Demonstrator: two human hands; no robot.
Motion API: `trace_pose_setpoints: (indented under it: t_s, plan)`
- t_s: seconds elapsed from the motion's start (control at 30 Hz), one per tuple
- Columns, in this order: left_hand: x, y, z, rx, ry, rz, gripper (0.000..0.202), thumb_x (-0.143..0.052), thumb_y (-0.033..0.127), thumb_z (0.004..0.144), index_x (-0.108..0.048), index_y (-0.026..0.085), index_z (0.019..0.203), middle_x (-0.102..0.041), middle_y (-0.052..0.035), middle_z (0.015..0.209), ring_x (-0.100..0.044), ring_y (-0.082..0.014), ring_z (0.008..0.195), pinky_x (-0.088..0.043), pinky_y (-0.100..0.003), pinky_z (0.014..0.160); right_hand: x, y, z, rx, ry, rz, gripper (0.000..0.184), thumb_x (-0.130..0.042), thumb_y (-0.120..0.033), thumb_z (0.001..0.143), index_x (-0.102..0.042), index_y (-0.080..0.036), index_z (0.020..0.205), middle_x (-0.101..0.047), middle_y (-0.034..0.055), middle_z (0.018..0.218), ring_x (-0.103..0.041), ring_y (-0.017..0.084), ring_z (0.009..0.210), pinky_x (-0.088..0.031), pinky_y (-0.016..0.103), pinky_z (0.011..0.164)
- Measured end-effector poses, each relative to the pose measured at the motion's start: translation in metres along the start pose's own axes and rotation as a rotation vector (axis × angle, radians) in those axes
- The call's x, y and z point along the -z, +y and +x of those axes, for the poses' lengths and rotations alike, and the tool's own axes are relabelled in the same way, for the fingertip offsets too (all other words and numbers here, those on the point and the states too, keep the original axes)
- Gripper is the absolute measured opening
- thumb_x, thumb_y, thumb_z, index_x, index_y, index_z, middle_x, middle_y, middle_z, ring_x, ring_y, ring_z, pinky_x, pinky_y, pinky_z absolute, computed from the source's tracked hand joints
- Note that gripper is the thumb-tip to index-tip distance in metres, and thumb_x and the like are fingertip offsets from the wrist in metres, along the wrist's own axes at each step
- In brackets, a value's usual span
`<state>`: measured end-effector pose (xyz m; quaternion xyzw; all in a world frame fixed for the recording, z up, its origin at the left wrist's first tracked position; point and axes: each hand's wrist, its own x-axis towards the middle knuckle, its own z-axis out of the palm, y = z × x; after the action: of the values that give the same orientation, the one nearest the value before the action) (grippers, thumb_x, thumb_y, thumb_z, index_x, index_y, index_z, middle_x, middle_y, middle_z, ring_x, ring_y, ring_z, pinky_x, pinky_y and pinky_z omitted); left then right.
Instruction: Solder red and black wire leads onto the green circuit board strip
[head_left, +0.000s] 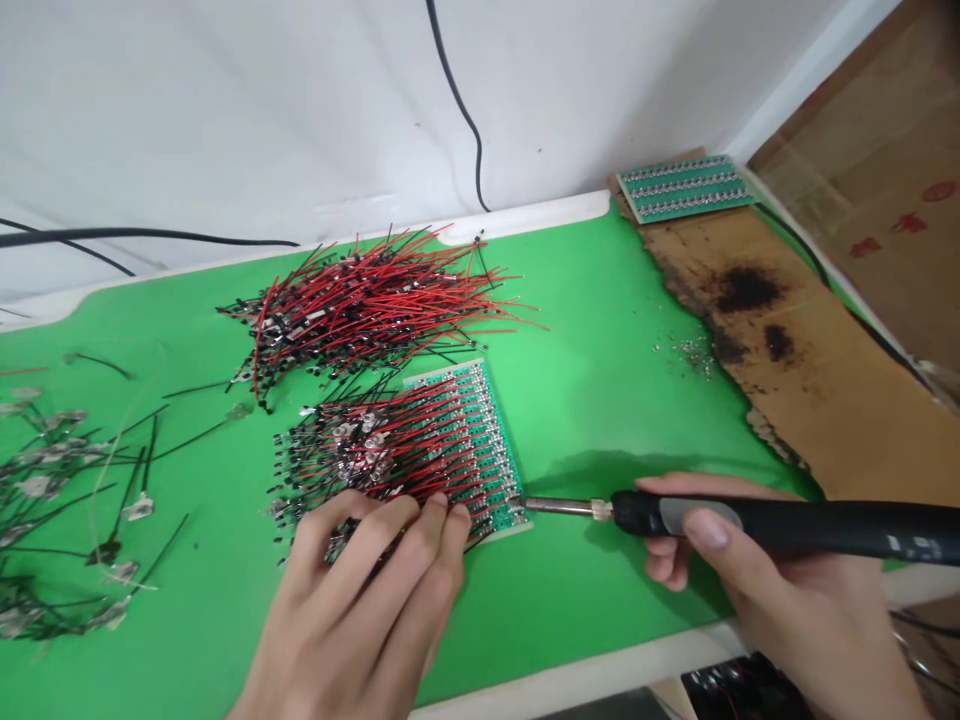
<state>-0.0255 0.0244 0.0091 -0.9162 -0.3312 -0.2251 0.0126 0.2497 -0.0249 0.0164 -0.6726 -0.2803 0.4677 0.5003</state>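
Green mat (600, 400) under a flat green circuit board (491, 430) fanned with thin red-and-black wires (390, 460); the left hand (352, 610) presses them, fingers together, the right hand (780, 570) clamping a black soldering iron (780, 525), tip at the board's edge.

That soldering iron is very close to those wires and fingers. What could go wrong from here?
The soldering iron in the right hand has its tip at the edge of the green circuit board. A slip might melt the insulation on the red and black wires. The left hand presses those wires close to the tip, so fingers could possibly get burned.
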Motion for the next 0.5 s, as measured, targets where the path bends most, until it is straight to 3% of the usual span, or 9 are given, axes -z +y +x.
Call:
trace_pose_setpoints:
  t_s: [0.4,0.5]
  plan:
    - [0.002,0.000,-0.002,-0.024,-0.016,-0.007,0.024,-0.061,0.001,0.107,-0.073,0.006,0.127,-0.084,-0.0092,0.115,-0.064,-0.0257,0.118,-0.044,-0.051,0.106,0.011,0.006,0.006,0.045,-0.085,-0.046,0.040,-0.092,-0.063,0.087,-0.091,-0.026,0.100,-0.079,0.0045,0.065,-0.072,0.017,0.054,-0.065,0.025,0.052]
    - [0.002,0.000,-0.004,-0.028,-0.026,0.006,0.027,-0.062,0.000,0.105,-0.073,0.006,0.129,-0.084,-0.0089,0.116,-0.064,-0.0264,0.118,-0.043,-0.051,0.108,0.009,0.005,0.004,0.000,-0.042,-0.039,0.043,-0.092,-0.065,0.086,-0.091,-0.025,0.102,-0.079,0.0036,0.067,-0.073,0.018,0.057,-0.067,0.026,0.055]
